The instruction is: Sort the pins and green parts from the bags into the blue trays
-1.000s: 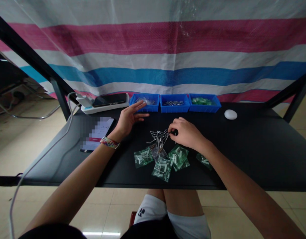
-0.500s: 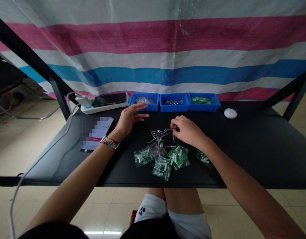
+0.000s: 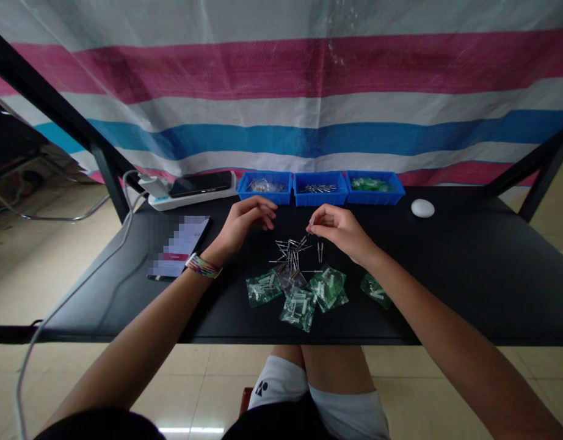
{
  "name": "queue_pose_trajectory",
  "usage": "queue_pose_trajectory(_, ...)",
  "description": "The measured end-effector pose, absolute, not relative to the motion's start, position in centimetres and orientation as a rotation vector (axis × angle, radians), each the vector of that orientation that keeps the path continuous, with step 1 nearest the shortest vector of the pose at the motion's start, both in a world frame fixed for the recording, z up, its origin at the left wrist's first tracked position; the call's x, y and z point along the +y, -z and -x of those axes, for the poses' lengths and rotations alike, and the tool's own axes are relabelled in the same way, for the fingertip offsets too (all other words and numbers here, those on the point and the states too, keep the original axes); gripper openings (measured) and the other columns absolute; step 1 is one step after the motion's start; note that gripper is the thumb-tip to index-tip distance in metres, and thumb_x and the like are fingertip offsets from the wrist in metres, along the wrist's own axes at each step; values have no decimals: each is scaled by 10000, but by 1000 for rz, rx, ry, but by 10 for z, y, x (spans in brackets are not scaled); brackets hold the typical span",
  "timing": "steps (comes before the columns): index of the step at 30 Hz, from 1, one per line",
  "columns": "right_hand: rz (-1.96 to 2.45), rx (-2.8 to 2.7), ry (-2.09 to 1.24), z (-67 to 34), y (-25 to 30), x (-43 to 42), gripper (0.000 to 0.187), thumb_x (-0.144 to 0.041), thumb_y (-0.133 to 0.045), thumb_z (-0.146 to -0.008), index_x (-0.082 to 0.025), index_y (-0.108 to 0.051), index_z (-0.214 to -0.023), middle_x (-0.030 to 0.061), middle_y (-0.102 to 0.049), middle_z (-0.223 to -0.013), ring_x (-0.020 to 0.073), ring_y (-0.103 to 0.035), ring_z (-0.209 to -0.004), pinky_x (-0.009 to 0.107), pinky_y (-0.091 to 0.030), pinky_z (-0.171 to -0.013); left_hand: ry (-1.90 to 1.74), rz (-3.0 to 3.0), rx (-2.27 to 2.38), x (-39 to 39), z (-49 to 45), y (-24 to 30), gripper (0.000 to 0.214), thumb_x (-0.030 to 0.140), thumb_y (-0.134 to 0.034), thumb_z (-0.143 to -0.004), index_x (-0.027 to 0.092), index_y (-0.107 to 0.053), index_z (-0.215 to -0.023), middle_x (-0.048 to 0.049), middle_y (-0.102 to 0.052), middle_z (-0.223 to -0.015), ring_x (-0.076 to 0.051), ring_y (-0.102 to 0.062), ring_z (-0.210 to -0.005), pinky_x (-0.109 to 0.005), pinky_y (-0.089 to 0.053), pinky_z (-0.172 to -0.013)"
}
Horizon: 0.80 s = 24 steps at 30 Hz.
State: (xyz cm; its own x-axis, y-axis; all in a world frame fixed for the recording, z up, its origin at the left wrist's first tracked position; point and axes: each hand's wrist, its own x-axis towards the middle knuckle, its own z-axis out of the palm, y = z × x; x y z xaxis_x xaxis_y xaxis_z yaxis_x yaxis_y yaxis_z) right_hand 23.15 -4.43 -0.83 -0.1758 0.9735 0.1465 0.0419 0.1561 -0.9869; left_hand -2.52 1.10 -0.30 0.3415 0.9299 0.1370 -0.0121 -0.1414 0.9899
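My right hand (image 3: 339,231) hovers over the black table, thumb and fingers pinched on a thin silver pin that looks like a blind rivet (image 3: 308,233). Just below it is a loose pile of similar rivets (image 3: 289,249), with two more rivets (image 3: 320,252) lying side by side to the right. My left hand (image 3: 245,223) is left of the pile, fingers loosely bent and apart, holding nothing. Nearer me lie small green plastic bags (image 3: 298,309) with pale plugs inside, and a clear bag (image 3: 291,281) partly under the rivets. Another green bag (image 3: 374,289) is partly hidden by my right forearm.
Three blue bins stand at the back: one with clear bags (image 3: 263,198), one with rivets (image 3: 320,199), one with green bags (image 3: 375,198). A white rounded object (image 3: 422,208) sits right. Leftward are a phone (image 3: 183,244) and a power strip (image 3: 221,194) carrying another phone (image 3: 201,183).
My right hand has shifted slightly up and left with a rivet in its pinch, uncovering the two rivets side by side. My left hand has moved a little nearer me, its fingers curling more.
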Motion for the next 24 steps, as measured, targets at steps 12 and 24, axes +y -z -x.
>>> queue_pose_trajectory(12, 889, -1202, -1348, -209, 11, -57, 331, -413, -888, -781, -206, -648, -875, 14, -731, -899, 137, -707, -688, 282, -610, -619, -678, -1682, 704, -18, 3, 5, 331, 462, -745, -956, 135, -742, -911, -51, -734, -817, -128, -677, -672, -223, -538, -638)
queue_pose_trajectory(24, 1012, -1080, -1522, -214, 6, -56, 377, -540, -726, -893, -200, -599, -789, -26, -614, -678, 82, -536, -463, 184, -390, -366, -801, -1728, 752, -17, 7, -2, 275, 385, -791, -906, 136, -731, -806, -17, -683, -697, -120, -631, -625, -219, -497, -614)
